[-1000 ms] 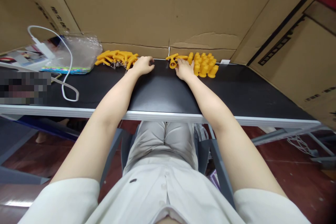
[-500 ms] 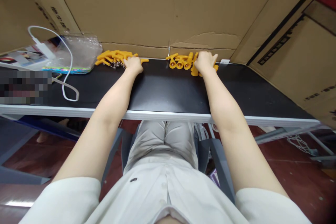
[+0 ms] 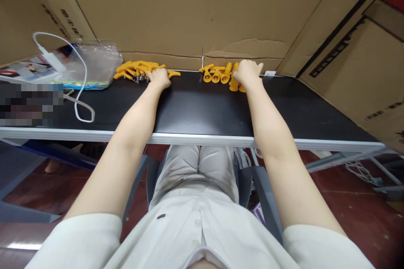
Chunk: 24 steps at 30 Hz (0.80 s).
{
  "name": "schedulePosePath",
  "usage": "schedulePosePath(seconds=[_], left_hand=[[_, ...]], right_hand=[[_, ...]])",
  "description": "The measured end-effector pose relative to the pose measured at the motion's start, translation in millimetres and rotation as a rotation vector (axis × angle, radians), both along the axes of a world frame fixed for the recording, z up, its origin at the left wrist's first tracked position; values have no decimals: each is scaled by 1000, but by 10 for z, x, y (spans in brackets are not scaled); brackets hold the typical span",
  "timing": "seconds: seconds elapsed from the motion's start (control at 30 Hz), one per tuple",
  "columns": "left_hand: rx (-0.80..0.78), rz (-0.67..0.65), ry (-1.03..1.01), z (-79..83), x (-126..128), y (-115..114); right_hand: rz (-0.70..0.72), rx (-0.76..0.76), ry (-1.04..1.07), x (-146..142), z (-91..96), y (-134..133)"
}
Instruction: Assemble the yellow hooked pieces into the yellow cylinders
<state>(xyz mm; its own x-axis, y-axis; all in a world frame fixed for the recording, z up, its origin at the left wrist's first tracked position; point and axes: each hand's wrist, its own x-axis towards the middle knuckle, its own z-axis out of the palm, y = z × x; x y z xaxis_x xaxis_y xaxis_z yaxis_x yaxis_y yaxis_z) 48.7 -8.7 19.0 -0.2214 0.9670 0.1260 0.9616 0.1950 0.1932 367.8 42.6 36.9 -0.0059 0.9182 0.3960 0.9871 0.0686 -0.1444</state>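
Note:
Both my arms reach to the far edge of a black table (image 3: 195,109). My left hand (image 3: 159,78) rests at the right end of a pile of yellow plastic pieces with metal chains (image 3: 134,69). Its fingers are curled on one yellow piece (image 3: 174,73) that sticks out to the right. My right hand (image 3: 248,72) lies on top of a second heap of yellow pieces (image 3: 235,86), fingers stretched over it and hiding most of it. Left of that hand, three yellow pieces (image 3: 216,75) lie in a row.
Cardboard sheets (image 3: 164,8) wall off the back and right of the table. At the far left sit a clear plastic bag (image 3: 94,61), a white charger with its cable (image 3: 78,92) and printed papers (image 3: 25,70). A blurred patch covers the left edge.
My right hand moved right from the row of yellow pieces onto the heap. My left hand slid left to the chained pile, and a yellow piece now shows beside it.

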Motion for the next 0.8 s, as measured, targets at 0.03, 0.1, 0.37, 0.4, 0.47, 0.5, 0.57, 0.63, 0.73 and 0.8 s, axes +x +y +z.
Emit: schedulePosePath(seconds=[0.03, 0.1, 0.37, 0.4, 0.47, 0.5, 0.57, 0.63, 0.73, 0.8], left_hand=[[2, -3, -1, -10, -6, 14], [26, -4, -18, -56, -28, 66], [102, -33, -177, -246, -144, 297], [104, -25, -182, -249, -144, 302], [112, -16, -186, -245, -132, 295], [118, -18, -193, -238, -122, 284], [137, -23, -219, -215, -100, 256], [153, -22, -243, -182, -83, 227], [176, -4, -250, -128, -66, 200], [214, 4, -269, -97, -51, 193]], right_hand=[[-11, -28, -5, -24, 26, -35], [-24, -90, -19, -77, 66, -113], [129, -199, -51, -226, 113, -293], [177, -219, -38, -249, 114, -307], [252, -253, 1, -302, 119, -344], [278, -268, 21, -328, 122, -366], [317, -307, 43, -366, 126, -407], [335, -351, 40, -381, 124, -434], [334, -387, 27, -369, 106, -440], [335, -384, 38, -359, 90, -432]])
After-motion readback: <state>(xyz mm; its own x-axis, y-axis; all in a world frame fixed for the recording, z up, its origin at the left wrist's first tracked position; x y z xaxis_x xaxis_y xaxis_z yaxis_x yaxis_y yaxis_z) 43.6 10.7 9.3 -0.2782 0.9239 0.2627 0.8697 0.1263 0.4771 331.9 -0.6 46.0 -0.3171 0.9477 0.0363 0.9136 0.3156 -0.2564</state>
